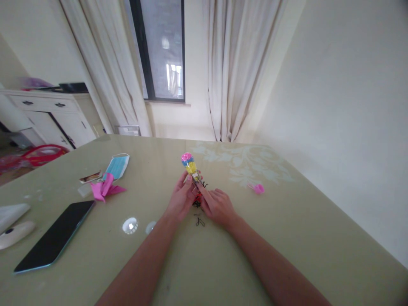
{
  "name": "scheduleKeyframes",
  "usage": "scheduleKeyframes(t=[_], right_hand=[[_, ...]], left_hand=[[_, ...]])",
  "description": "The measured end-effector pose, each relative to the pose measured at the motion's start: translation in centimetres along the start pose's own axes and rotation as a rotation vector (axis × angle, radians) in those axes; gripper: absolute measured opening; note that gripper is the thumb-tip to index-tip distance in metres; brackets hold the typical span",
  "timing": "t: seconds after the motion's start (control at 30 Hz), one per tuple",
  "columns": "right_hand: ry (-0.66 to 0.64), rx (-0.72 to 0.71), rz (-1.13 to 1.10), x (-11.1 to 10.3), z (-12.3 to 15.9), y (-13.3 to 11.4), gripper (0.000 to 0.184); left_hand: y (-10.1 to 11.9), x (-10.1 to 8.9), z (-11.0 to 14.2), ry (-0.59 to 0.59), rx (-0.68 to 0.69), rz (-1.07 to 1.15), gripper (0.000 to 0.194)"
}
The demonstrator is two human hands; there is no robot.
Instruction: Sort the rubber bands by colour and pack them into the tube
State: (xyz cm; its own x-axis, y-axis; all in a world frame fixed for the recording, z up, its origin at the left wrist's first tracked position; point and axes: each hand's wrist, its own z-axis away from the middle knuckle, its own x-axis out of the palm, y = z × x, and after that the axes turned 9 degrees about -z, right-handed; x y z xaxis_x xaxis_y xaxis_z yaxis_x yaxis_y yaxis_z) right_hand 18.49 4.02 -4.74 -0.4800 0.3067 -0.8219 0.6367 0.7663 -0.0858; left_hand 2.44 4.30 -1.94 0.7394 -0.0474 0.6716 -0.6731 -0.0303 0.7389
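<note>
My left hand [180, 199] is closed round a small clear bottle [191, 168], which tilts away from me over the table. Its rounded far end shows pink, then blue, then yellow contents. My right hand [221, 208] is at the bottle's near end, index finger stretched along it and the other fingers curled. Whatever those fingers pinch is hidden. Under and between my hands lies a small pile of black and red bands [196, 203], partly covered. A few loose black bands [199, 221] lie just nearer to me. To the right is a pink cap-like piece [259, 188].
On the left lie a dark-screened phone [55, 236], a pink folded paper piece [106, 187], a blue face mask [117, 166] and a white rounded object [15, 234]. The glossy table [287, 250] reaches towards a curtained window; a wall stands along its right side.
</note>
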Motion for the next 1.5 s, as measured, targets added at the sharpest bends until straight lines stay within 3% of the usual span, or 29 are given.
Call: scheduleKeyframes(t=[0.1,0.27,0.53,0.8,0.97,1.17,1.5], right_hand=[[-0.06,0.085,0.005,0.0,-0.3,-0.2,0.06],[-0.109,0.198,0.044,0.4,-0.4,-0.1,0.049],[-0.127,0.064,0.011,-0.1,-0.2,-0.2,0.052],[-0.117,0.129,-0.017,0.0,-0.5,-0.4,0.064],[-0.114,0.21,0.029,0.6,-0.3,0.1,0.054],[-0.139,0.161,-0.012,0.3,-0.4,0.0,0.051],[-0.063,0.055,-0.042,-0.3,-0.2,-0.2,0.069]], left_hand=[[-0.3,0.3,0.3,-0.043,-0.032,0.008,0.034],[-1.2,1.0,0.7,-0.122,-0.076,-0.012,0.041],[-0.1,-0.1,-0.3,0.062,0.053,0.029,0.029],[-0.6,0.4,0.3,-0.027,-0.023,0.02,0.031],[-1.5,1.0,0.9,-0.116,-0.115,0.002,0.044],[-1.1,0.9,0.6,-0.038,-0.071,0.018,0.032],[-0.2,-0.1,0.0,0.034,-0.013,0.039,0.024]])
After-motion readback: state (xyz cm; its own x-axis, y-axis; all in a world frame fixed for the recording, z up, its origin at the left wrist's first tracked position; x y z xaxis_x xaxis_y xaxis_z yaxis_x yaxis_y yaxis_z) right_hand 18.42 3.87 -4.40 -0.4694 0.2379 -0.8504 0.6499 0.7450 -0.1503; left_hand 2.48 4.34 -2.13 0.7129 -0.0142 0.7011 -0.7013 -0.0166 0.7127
